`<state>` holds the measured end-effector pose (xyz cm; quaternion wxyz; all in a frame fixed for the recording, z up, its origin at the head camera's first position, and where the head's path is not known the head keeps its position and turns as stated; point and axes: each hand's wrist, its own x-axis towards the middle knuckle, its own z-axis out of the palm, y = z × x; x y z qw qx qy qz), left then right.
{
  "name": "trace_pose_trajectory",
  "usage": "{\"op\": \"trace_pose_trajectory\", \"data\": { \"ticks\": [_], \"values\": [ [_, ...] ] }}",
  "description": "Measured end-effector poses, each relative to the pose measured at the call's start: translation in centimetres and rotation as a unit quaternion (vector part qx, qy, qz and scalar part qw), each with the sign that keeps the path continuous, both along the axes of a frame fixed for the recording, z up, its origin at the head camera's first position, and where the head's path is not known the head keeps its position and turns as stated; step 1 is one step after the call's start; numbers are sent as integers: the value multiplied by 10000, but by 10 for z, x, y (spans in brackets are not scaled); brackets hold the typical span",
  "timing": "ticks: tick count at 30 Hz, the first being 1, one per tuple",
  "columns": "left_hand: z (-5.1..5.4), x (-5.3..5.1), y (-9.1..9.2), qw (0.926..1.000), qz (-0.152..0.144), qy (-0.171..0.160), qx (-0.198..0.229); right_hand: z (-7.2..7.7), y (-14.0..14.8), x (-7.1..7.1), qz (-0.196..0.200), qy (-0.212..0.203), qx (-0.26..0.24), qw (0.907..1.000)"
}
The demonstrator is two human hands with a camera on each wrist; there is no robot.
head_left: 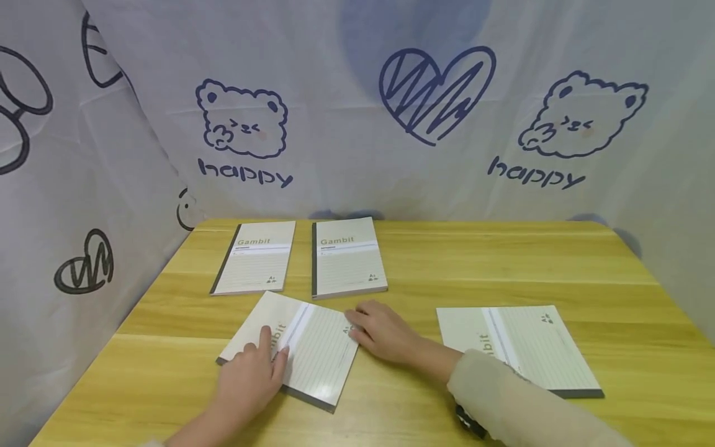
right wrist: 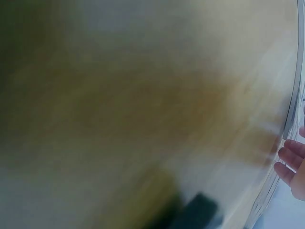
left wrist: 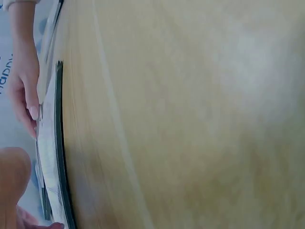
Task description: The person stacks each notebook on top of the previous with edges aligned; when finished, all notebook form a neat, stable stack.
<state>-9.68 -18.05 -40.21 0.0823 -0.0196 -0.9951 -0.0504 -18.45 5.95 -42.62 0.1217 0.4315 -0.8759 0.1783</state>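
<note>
A pale Gambit notebook (head_left: 313, 347) with a dark spine lies turned at an angle on the table, its spine toward the near side. My left hand (head_left: 251, 372) rests on its left part, index finger stretched over the cover lettering and thumb apart from it. At the notebook's right end, my right hand (head_left: 388, 332) holds the edge near the corner between thumb and fingers. From the left wrist view the same notebook (left wrist: 50, 143) appears nearly edge-on, with the right hand (left wrist: 26, 90) at its far end. The right wrist view is mostly blurred.
Two similar notebooks, one at the back left (head_left: 254, 261) and another beside it (head_left: 349, 264), lie upright to my view. A further notebook (head_left: 536, 347) lies sideways at the right, partly behind my right sleeve (head_left: 514, 397). A printed cloth (head_left: 335, 143) hangs behind the wooden table (head_left: 491, 261).
</note>
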Motion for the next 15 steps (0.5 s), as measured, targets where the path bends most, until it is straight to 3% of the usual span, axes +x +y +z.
{"op": "trace_pose_trajectory", "data": {
  "ticks": [7, 15],
  "values": [
    [-3, 12, 2, 9987, 126, -468, 177, 0, -5, -6, -34, 4, 76, 10000],
    [-3, 21, 5, 9933, 167, -1110, 275, 6, -8, -9, 112, -408, 853, 9955]
  ]
}}
